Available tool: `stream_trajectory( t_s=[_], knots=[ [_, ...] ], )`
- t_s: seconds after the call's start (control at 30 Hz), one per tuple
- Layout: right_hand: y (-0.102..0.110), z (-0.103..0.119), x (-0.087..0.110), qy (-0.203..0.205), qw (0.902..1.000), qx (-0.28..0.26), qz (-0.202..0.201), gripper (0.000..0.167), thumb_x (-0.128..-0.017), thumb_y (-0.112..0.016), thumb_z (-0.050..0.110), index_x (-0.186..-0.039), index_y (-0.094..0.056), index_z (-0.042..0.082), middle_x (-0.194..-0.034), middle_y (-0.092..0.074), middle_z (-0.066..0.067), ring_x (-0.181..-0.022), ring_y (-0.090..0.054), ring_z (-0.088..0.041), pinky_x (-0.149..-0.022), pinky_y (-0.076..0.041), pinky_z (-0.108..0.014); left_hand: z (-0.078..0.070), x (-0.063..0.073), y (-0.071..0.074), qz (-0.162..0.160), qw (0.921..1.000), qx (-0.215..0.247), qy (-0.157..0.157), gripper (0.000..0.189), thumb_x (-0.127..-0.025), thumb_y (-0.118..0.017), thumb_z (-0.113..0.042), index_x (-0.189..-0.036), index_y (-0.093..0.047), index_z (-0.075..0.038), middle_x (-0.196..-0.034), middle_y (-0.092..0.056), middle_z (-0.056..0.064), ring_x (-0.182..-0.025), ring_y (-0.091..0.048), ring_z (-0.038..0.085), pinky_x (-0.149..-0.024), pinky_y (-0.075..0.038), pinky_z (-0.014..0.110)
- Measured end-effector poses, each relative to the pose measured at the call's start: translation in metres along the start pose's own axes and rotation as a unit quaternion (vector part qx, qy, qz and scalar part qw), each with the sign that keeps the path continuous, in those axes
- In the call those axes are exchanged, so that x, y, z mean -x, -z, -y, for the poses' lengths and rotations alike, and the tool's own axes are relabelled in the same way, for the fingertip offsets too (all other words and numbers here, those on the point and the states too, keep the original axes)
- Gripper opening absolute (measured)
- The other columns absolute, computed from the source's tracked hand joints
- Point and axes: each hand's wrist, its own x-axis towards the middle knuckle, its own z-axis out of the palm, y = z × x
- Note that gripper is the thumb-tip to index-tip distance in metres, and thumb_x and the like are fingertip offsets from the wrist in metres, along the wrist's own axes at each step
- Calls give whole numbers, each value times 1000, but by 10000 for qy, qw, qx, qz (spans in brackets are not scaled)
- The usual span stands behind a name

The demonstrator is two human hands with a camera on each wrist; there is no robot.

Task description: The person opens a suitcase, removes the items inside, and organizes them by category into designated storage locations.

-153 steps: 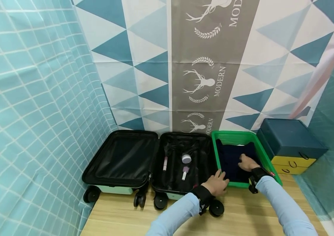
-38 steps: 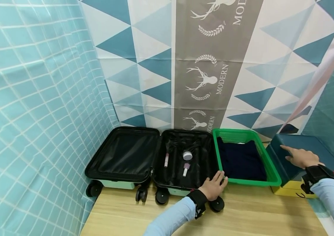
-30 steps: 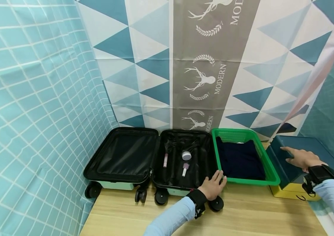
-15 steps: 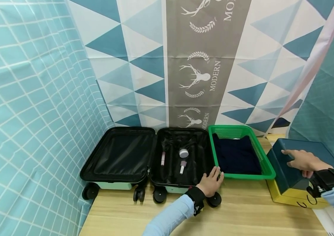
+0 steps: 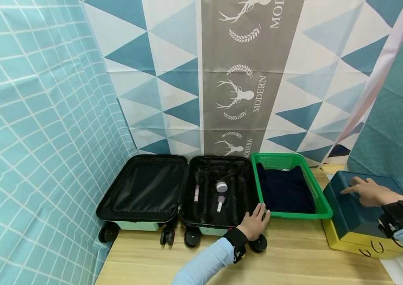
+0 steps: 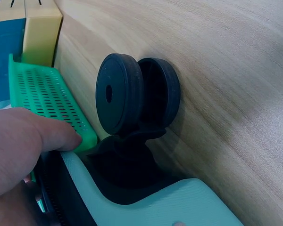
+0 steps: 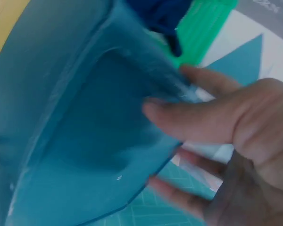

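My left hand [image 5: 255, 224] rests at the front right corner of the open suitcase [image 5: 201, 220], its fingers extended to the near corner of the green basket [image 5: 294, 215]. In the left wrist view, the thumb [image 6: 61, 135] lies along the suitcase edge by the basket. My right hand [image 5: 372, 192] is over the dark blue lid of a storage box [image 5: 340, 213], fingers spread and holding nothing. The right wrist view, blurred, shows its thumb [image 7: 188, 120] above the lid. Folded navy cloth [image 5: 287, 192] fills the basket.
The suitcase half beside the basket holds a pink tube [image 5: 196, 193], a round white jar [image 5: 221, 187] and a small purple-and-white bottle [image 5: 220, 204]. The other half [image 5: 144, 190] lies at left. Yellow drawers [image 5: 358, 245] form the box's front. Suitcase wheels [image 5: 258, 244] stick out over the wooden table [image 5: 187, 269].
My right hand has left the navy cloth and gone right to the storage box, which now stands nearer the front. Lately its fingers have spread over the lid. My left hand has stayed at the corner.
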Motion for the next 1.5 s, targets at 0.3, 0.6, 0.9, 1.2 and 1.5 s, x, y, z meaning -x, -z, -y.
stream_trajectory(
  t_s=[0.3,0.6,0.9,1.2,1.5],
  knots=[
    [-4,-6,6,367,9990,69,237,52,-58,-83,-13,-106,-71,2,-138,-25,-39,-128,-11,-67,-85,-44,-63,-2,0,1,8,10000,64,-35,78,-97,-61,-43,-160,-19,-22,-164,-12,6,-150,-10,19,-96,-45,29],
    [-6,-4,6,647,9973,161,302,57,-47,-94,0,-89,-60,18,-141,-31,-38,-133,-9,-64,-79,-49,-48,1,-1,3,6,9999,131,-98,80,-96,-63,-42,-160,-18,-23,-165,-12,5,-150,-9,18,-97,-44,31],
    [-1,8,-1,846,9950,-80,523,57,-52,-94,2,-85,-49,15,-130,-44,-39,-123,-26,-67,-87,-40,-66,8,-2,6,99,9998,188,-39,81,-96,-64,-40,-160,-16,-22,-165,-11,6,-151,-7,19,-98,-44,31],
    [5,21,-7,684,9949,116,734,52,-56,-96,17,-86,-54,12,-103,-56,-12,-86,-50,-29,-69,-45,-36,4,-2,1,50,9997,210,-79,80,-97,-63,-40,-160,-18,-22,-164,-13,6,-151,-9,19,-95,-45,30],
    [8,35,-15,611,9921,461,998,43,-67,-90,33,-89,-62,10,-88,-59,1,-73,-51,-18,-62,-45,-36,2,-2,0,54,9999,111,-46,83,-96,-64,-43,-160,-16,-22,-164,-12,6,-151,-8,19,-96,-45,30]
  ],
)
